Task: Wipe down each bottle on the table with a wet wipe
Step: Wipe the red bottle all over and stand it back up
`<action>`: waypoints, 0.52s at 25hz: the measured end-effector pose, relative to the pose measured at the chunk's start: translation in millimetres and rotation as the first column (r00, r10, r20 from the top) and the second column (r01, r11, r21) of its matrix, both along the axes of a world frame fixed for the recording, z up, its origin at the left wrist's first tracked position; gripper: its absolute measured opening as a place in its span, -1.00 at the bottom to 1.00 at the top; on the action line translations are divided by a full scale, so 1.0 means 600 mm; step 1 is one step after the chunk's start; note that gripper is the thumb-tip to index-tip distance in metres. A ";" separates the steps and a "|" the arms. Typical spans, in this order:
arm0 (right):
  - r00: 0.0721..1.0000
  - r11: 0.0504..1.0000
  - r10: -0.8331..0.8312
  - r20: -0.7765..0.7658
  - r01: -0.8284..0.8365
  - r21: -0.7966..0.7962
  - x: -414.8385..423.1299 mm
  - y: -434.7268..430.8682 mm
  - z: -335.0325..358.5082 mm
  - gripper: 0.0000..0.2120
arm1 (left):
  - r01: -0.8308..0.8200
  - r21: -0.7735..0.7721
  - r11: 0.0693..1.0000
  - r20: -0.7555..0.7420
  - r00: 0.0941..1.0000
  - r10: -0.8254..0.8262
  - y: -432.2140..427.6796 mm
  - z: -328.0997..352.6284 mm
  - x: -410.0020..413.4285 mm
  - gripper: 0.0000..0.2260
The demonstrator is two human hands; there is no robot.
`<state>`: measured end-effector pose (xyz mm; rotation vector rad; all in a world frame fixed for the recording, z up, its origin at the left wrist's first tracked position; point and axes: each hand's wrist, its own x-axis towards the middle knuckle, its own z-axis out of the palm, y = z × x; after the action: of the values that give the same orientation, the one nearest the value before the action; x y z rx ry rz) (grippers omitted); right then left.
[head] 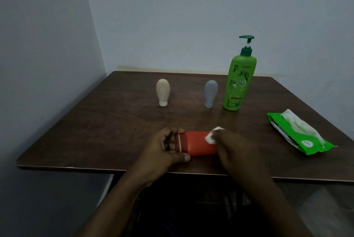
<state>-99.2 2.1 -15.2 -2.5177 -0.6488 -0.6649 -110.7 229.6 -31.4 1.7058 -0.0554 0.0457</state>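
An orange-red bottle lies on its side near the front edge of the dark wooden table, cap end to the left. My left hand grips it around the cap end. My right hand holds a folded white wet wipe against the bottle's right part and hides that end. Farther back stand a beige tube bottle, a grey tube bottle and a tall green pump bottle, all upright.
A green pack of wet wipes lies at the right side of the table with a white wipe sticking out of its top. Walls close in behind and to the left. The table's front edge runs just below my hands.
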 end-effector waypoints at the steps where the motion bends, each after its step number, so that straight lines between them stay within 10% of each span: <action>1: 0.991 0.993 -0.117 -0.072 0.117 -0.005 0.011 -0.025 0.004 -0.78 | 0.001 -0.001 1.000 0.003 1.000 -0.001 -0.001 -0.001 0.001 -0.38; 5: 0.940 0.940 -0.335 -0.071 0.329 -0.089 0.027 -0.033 0.011 -0.90 | 0.000 0.006 1.000 0.010 1.000 0.000 -0.002 -0.002 0.000 -0.37; 13: 0.996 0.992 0.085 -0.038 -0.088 -0.088 -0.013 0.085 0.033 -0.69 | -0.020 0.018 1.000 0.038 0.999 0.020 -0.002 -0.002 -0.002 -0.36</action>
<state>-106.8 53.2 4.5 -2.5600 -0.7867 -0.5729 -111.8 228.4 -32.8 1.7236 -0.0669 0.0926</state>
